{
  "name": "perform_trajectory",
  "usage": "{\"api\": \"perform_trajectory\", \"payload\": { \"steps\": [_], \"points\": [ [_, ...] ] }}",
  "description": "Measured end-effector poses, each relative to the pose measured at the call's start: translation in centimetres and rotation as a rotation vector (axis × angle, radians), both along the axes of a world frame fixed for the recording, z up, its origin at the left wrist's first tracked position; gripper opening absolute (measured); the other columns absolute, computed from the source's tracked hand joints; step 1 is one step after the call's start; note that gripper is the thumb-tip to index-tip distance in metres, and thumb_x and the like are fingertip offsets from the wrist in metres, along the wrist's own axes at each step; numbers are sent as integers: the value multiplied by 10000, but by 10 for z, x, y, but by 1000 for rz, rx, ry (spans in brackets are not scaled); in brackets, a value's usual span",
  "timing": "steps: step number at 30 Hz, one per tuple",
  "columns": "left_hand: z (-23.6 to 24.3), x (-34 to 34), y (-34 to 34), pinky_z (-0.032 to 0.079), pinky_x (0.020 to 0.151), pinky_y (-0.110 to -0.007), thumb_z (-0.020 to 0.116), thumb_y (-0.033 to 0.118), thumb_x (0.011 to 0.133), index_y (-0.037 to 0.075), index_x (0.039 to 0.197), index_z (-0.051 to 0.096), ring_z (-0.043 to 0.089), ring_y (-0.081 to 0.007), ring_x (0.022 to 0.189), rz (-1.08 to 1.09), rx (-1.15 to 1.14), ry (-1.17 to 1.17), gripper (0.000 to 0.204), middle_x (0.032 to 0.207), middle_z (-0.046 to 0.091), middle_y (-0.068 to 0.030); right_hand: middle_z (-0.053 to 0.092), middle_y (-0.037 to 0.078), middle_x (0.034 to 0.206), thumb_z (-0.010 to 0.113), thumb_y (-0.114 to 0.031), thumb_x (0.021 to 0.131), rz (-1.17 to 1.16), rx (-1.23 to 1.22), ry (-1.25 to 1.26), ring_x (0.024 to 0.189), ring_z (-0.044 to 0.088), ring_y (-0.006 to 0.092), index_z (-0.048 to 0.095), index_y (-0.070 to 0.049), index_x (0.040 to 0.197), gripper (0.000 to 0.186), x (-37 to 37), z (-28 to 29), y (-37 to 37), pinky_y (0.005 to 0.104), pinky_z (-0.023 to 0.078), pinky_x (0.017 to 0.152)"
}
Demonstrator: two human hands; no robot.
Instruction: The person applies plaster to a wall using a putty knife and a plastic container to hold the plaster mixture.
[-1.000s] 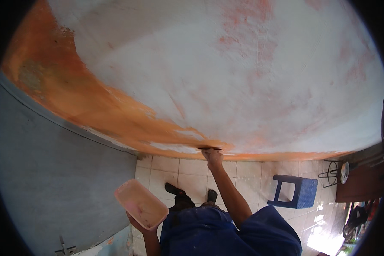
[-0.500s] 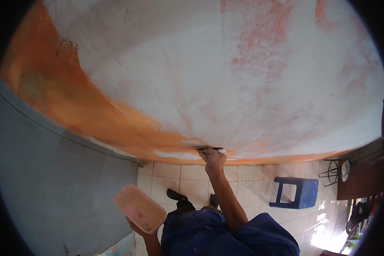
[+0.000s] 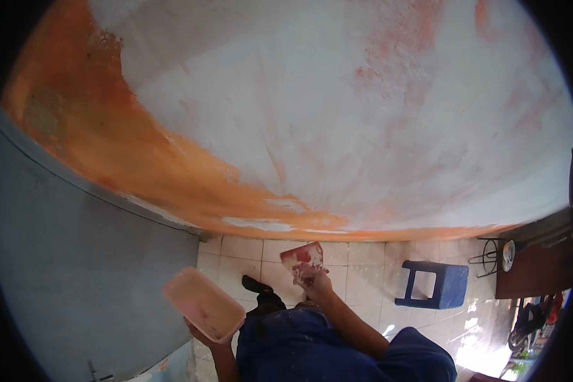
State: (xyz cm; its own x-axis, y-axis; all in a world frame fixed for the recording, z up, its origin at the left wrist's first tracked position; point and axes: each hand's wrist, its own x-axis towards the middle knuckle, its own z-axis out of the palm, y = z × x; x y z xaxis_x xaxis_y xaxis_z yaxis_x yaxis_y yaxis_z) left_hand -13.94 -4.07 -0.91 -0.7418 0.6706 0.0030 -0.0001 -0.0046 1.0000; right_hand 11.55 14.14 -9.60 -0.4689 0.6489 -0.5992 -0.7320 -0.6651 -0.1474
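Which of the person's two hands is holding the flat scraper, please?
The right hand: it grips the reddish, white-smeared scraper, whereas the left hand holds the pink tub.

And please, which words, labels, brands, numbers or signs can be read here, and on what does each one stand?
No readable text shows in this picture.
Pale pink rectangular plastic tub, in the left hand: no lettering visible.
Flat reddish scraper with white smears, in the right hand: none visible.
Blue plastic stool: none visible.
Cluttered dark things near the right edge: too small and blurred to tell.
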Motion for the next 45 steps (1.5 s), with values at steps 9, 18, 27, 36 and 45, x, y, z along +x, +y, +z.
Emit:
{"api": "perform_trajectory", "payload": {
  "steps": [9, 18, 27, 36, 45],
  "points": [
    [12, 3, -2, 522, 788, -442, 329, 476, 956, 120, 1335, 325, 573, -261, 985, 22, -147, 481, 520, 1171, 503, -101, 564, 133, 1102, 498, 63, 850, -85, 123, -278, 961, 578, 254, 494, 26, 1185, 338, -1, -30, 49, 370, 517, 835],
    [53, 21, 26, 557, 716, -395, 608, 372, 824, 44, 1344, 283, 596, -283, 931, 157, 441, -728, 695, 1171, 494, -161, 594, 127, 971, 473, 83, 783, -118, 58, -231, 857, 596, 243, 540, 21, 1061, 292, -6, -44, 50, 364, 535, 763],
    [20, 9, 17, 557, 737, -402, 537, 403, 866, 71, 1340, 319, 594, -275, 954, -5, -14, 435, 619, 1178, 500, -155, 601, 153, 936, 423, 124, 750, -297, 529, 179, 898, 598, 299, 532, 1, 1072, 361, -7, -112, 141, 396, 533, 793],
    [44, 3, 28, 514, 807, -421, 358, 505, 935, 121, 1348, 331, 564, -274, 1015, 128, 401, -715, 565, 1209, 495, -87, 586, 177, 1029, 480, 111, 735, -297, 257, -180, 967, 587, 321, 537, 42, 1057, 334, -15, 4, 136, 442, 511, 895],
    [0, -25, 15, 507, 832, -443, 386, 471, 938, 142, 1368, 318, 546, -275, 1060, 12, 63, -133, 546, 1259, 471, -88, 573, 183, 1127, 481, 120, 705, -246, 288, -160, 1074, 570, 322, 490, 53, 1160, 460, 2, 126, 56, 417, 483, 943]
  ]
}}
